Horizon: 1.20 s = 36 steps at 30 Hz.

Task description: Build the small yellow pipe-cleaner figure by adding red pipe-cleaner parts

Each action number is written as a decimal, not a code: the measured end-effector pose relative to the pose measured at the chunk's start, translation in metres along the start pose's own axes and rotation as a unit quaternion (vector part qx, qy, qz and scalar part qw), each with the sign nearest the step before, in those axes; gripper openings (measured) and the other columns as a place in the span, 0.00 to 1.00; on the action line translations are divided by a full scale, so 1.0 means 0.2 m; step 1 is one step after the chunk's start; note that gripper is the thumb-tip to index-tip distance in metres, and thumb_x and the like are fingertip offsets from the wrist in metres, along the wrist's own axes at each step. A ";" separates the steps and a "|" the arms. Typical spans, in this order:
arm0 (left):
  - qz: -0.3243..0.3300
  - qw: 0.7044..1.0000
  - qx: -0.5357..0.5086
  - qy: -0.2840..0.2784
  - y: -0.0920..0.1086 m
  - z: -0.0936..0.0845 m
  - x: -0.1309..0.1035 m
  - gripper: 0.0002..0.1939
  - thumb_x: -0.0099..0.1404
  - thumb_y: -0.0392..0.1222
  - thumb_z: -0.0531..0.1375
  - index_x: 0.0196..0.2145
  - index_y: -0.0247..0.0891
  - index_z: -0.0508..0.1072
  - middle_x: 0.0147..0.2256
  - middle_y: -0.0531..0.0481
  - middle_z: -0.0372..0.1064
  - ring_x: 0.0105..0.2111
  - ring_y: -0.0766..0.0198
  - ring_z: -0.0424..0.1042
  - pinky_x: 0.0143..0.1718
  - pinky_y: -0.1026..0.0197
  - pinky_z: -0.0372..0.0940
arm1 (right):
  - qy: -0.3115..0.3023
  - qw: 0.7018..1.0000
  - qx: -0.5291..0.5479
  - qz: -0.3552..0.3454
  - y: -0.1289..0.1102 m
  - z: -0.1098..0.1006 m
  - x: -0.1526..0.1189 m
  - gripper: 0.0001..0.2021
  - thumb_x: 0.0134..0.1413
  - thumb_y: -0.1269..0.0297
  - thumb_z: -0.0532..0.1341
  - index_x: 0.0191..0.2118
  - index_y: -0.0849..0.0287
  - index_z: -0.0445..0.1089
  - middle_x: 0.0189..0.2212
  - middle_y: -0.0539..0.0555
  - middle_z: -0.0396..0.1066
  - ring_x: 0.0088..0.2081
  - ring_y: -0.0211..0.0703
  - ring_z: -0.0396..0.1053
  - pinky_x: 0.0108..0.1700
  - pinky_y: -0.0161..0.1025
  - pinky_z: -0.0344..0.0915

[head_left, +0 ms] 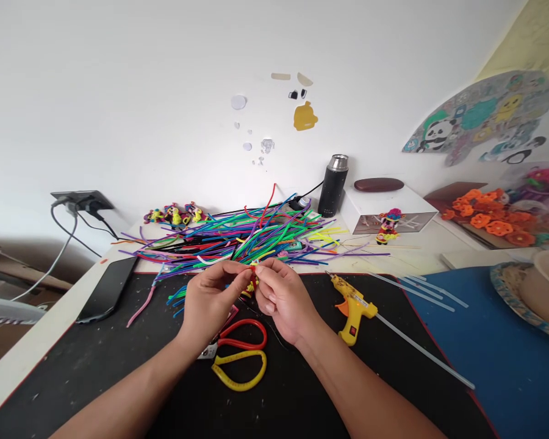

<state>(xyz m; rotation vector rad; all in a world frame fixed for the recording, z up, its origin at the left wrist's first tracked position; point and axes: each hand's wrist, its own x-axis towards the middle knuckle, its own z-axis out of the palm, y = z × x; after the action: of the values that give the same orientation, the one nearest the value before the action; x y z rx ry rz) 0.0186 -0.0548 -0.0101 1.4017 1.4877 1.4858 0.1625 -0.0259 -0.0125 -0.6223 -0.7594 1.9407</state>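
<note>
My left hand (213, 299) and my right hand (286, 296) meet above the black mat (119, 378), fingertips pinched on a small red and yellow piece (254, 268), mostly covered by the fingers. Just below it, between the hands, shows a bit of yellow and red fuzzy work (247, 295). Scissors with one red and one yellow handle (240, 370) lie under my hands, blades partly hidden. Behind them spreads a large pile of coloured pipe cleaners (256, 235). A yellow glue gun (354, 308) with a glue stick in its back lies to the right.
A black phone (107, 291) lies at left. Small figures (176, 213) rest by the wall; another (388, 227) stands before a white box (393, 201). A black flask (333, 186) is beside the box. Glue sticks (432, 292) and a woven basket (526, 299) are at right.
</note>
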 end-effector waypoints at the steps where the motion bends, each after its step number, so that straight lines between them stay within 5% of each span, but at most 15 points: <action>1: -0.020 0.999 -0.025 -0.002 0.00 0.01 0.00 0.08 0.61 0.47 0.72 0.32 0.40 0.82 0.32 0.48 0.81 0.32 0.59 0.77 0.37 0.60 0.72 | 0.000 1.000 0.005 0.000 0.00 0.00 0.00 0.16 0.51 0.58 0.70 0.29 0.56 0.62 0.13 0.36 0.52 0.14 0.27 0.48 0.18 0.30 0.40; 7: -0.085 0.989 -0.114 -0.038 0.00 0.00 0.02 0.12 0.58 0.49 0.75 0.30 0.38 0.82 0.29 0.50 0.78 0.29 0.63 0.72 0.34 0.63 0.68 | -0.001 1.000 0.002 0.012 0.00 -0.01 0.00 0.16 0.51 0.58 0.71 0.30 0.55 0.61 0.13 0.36 0.53 0.14 0.28 0.48 0.18 0.30 0.40; 15: -0.130 0.965 -0.220 -0.060 0.09 -0.02 0.09 0.16 0.54 0.50 0.77 0.28 0.37 0.80 0.25 0.52 0.74 0.27 0.65 0.69 0.34 0.63 0.65 | -0.019 0.994 -0.106 -0.012 -0.04 -0.03 0.01 0.21 0.52 0.44 0.72 0.34 0.57 0.69 0.14 0.39 0.58 0.15 0.30 0.51 0.17 0.30 0.43; 23: -0.098 0.975 -0.191 -0.049 0.09 -0.01 0.13 0.15 0.55 0.51 0.76 0.28 0.37 0.80 0.25 0.53 0.73 0.27 0.66 0.67 0.32 0.64 0.63 | -0.032 0.976 -0.207 -0.057 -0.02 -0.05 0.02 0.21 0.57 0.42 0.68 0.36 0.56 0.68 0.18 0.42 0.64 0.15 0.31 0.55 0.18 0.31 0.49; 27: -0.064 0.991 -0.106 -0.048 0.08 -0.03 0.13 0.15 0.57 0.51 0.75 0.30 0.38 0.80 0.28 0.51 0.76 0.29 0.64 0.69 0.33 0.63 0.65 | 0.011 0.922 -0.356 -0.152 -0.02 -0.07 0.01 0.13 0.65 0.51 0.64 0.36 0.56 0.73 0.23 0.47 0.71 0.20 0.35 0.63 0.23 0.34 0.56; 32: -0.022 0.998 0.019 -0.062 0.08 -0.08 0.13 0.13 0.59 0.52 0.73 0.31 0.39 0.81 0.31 0.48 0.79 0.32 0.59 0.74 0.35 0.62 0.67 | 0.024 0.791 -0.544 -0.278 -0.05 -0.08 0.00 0.10 0.70 0.58 0.60 0.39 0.54 0.78 0.33 0.54 0.81 0.33 0.46 0.77 0.37 0.38 0.64; 36: -0.024 0.988 0.088 -0.125 0.10 -0.14 0.14 0.13 0.59 0.52 0.72 0.29 0.40 0.82 0.30 0.47 0.80 0.31 0.57 0.75 0.34 0.62 0.68 | 0.026 0.748 -0.586 -0.310 -0.06 -0.09 -0.01 0.10 0.70 0.59 0.61 0.38 0.53 0.78 0.32 0.56 0.82 0.32 0.47 0.76 0.36 0.39 0.62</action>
<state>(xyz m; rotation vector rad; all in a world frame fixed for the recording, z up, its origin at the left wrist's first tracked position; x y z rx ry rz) -0.0102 -0.0415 0.0205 1.5802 1.5095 1.1236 0.1833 -0.0183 -0.0156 -0.9557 -1.8790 0.6411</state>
